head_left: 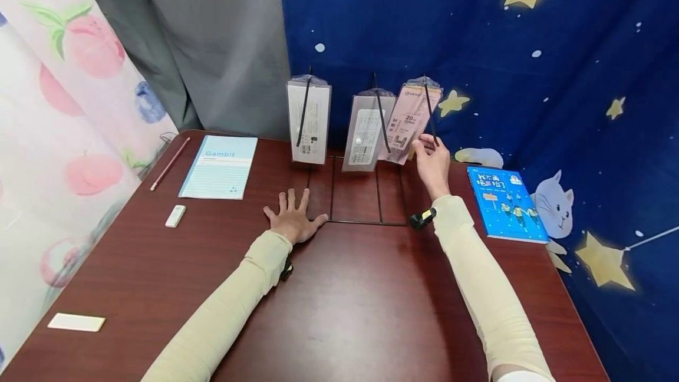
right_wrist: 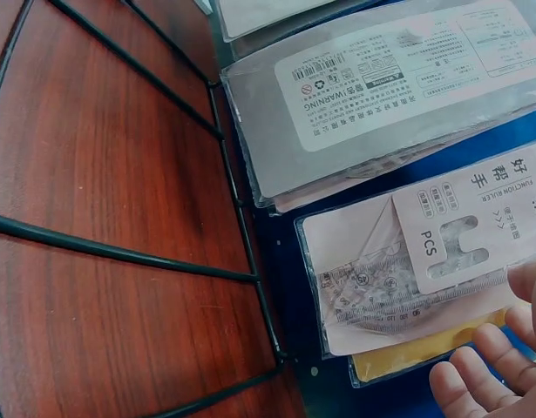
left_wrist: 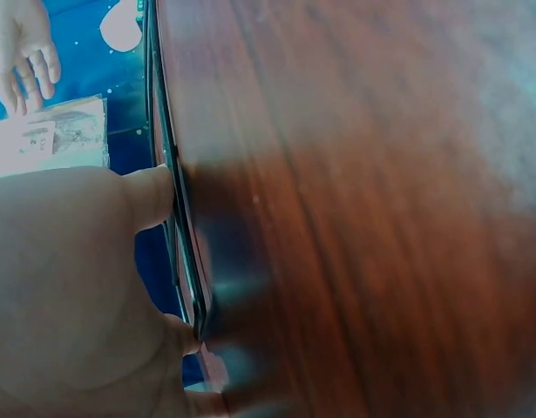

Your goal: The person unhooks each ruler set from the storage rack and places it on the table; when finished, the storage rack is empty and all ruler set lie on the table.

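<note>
My left hand [head_left: 294,221] lies spread on the brown table, its thumb at the front bar of a black wire display rack [head_left: 366,223]. In the left wrist view, that thumb [left_wrist: 150,196] overlaps the rack's bar. My right hand [head_left: 432,167] is raised beside a pink ruler-set packet [head_left: 408,114] hanging from the rack's right hook. The right wrist view shows loosely bent fingers [right_wrist: 477,374] near the packet's edge, with yellow backing behind it. Grey-backed packets hang from the middle hook [head_left: 363,134], and a white-backed packet [head_left: 309,122] from the left one.
On the left lie a pencil [head_left: 170,164], a light-blue notebook [head_left: 220,167], a small white eraser-like block [head_left: 175,216] and a flat white rectangular piece [head_left: 76,322]. A blue book [head_left: 509,205] lies at the right edge. Curtains [head_left: 361,10] hang behind the table.
</note>
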Motion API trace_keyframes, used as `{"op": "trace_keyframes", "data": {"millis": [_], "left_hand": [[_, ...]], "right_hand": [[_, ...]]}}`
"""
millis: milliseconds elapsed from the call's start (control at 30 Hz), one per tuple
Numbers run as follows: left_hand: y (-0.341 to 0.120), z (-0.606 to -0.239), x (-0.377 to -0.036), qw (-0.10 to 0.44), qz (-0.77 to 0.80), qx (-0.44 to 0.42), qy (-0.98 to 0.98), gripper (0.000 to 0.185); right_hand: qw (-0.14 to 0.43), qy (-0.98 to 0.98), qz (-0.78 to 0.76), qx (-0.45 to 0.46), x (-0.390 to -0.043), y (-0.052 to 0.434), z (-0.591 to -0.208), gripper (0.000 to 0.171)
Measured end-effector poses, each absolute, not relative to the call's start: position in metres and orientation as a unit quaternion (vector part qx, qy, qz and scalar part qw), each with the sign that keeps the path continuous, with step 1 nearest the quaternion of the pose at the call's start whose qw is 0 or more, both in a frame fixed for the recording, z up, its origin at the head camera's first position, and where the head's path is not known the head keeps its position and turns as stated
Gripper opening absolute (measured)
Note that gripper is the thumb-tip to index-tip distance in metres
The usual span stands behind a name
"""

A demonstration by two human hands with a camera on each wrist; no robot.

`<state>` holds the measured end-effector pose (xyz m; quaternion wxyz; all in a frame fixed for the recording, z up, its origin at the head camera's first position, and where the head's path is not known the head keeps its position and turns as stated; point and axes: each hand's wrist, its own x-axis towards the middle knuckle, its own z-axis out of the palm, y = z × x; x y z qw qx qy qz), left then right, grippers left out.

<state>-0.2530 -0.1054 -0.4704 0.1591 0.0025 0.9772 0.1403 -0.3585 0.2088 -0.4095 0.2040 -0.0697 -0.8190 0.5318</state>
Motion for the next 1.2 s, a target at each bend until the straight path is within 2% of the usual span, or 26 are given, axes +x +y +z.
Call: {"op": "trace_keyframes", "data": {"millis": [167,400,767,1033,1200], "left_hand": [[-0.106,-0.471,-0.251,0.158,0.142,0.001,0.977,0.089],[-0.103,-0.484,-0.259,0.186,0.131,0.002,0.974,0.09],[-0.103,-0.473,-0.252,0.169,0.13,-0.003,0.977,0.087],[-0.103,-0.468,-0.25,0.158,0.135,0.001,0.978,0.087],[-0.104,-0.468,-0.25,0.157,0.134,-0.001,0.978,0.087]], "right_hand": [[0.19,-0.806,0.556,-0.077,-0.36,0.207,-0.408,0.036],[0.18,-0.744,0.636,-0.101,-0.365,0.214,-0.413,0.037],[0.206,-0.735,0.642,-0.072,-0.365,0.218,-0.418,0.035],[0.219,-0.728,0.647,-0.062,-0.359,0.223,-0.415,0.024],[0.207,-0.726,0.652,-0.068,-0.354,0.222,-0.414,0.023]]}}
